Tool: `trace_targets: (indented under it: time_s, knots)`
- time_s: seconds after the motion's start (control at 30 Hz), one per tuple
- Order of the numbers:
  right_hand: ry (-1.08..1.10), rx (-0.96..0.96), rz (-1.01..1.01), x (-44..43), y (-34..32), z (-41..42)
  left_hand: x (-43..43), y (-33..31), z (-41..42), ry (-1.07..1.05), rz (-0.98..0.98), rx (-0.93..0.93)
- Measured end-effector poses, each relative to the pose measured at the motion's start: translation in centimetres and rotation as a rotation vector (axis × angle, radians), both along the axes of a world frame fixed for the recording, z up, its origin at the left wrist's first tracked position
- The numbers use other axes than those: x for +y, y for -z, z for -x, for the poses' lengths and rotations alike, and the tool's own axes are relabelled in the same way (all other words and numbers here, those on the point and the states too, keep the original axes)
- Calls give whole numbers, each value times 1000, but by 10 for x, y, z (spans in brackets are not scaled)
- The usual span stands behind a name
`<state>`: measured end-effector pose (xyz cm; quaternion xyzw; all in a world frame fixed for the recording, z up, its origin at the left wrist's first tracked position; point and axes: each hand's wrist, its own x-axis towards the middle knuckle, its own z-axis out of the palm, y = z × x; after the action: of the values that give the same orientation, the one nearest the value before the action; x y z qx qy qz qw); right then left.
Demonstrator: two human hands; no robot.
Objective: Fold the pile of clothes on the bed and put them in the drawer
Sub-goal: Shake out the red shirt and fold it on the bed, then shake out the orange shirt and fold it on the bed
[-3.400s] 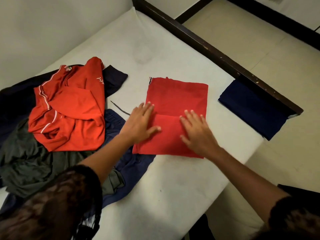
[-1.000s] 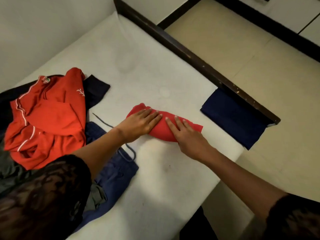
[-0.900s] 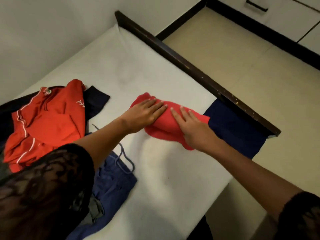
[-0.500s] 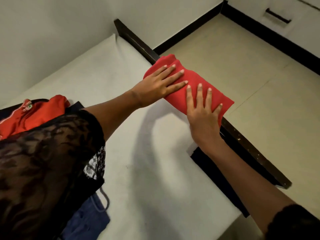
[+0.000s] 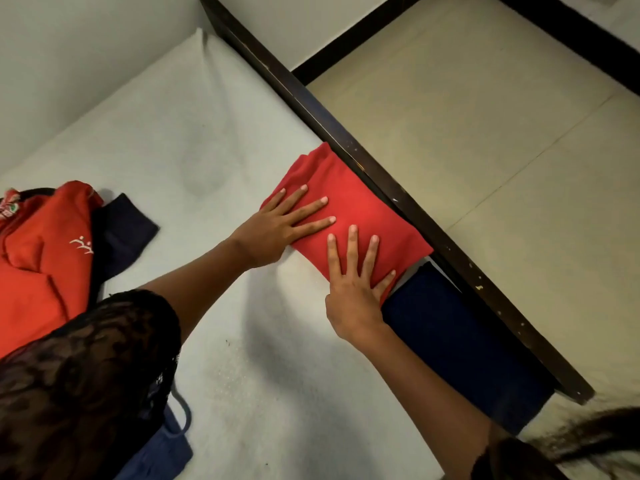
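The right hand [image 5: 349,299] lies flat, fingers [image 5: 351,251] straight and spread, on the near end of the folded red cloth [image 5: 374,216]. The left hand [image 5: 277,230] lies flat on its far end. The cloth rests mid-frame on the bed [image 5: 207,133], with its long axis along the dark rail [image 5: 381,181], just beside the navy fold [image 5: 460,341] at lower right.

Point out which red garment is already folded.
The red garment under the left hand and right hand, against the bed frame; the other red top lies crumpled on the pile.
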<state>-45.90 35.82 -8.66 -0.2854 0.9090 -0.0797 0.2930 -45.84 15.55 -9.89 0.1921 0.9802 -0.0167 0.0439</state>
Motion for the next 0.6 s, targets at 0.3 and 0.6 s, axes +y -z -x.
trace_targets:
  time_s: [0.3,0.6]
  knots:
    - [48,49,109,10,-65,5,0,-85,6,-5,95,15]
    - [146,207,241,-6,-251,-49,7,-292,-79,-146,226,285]
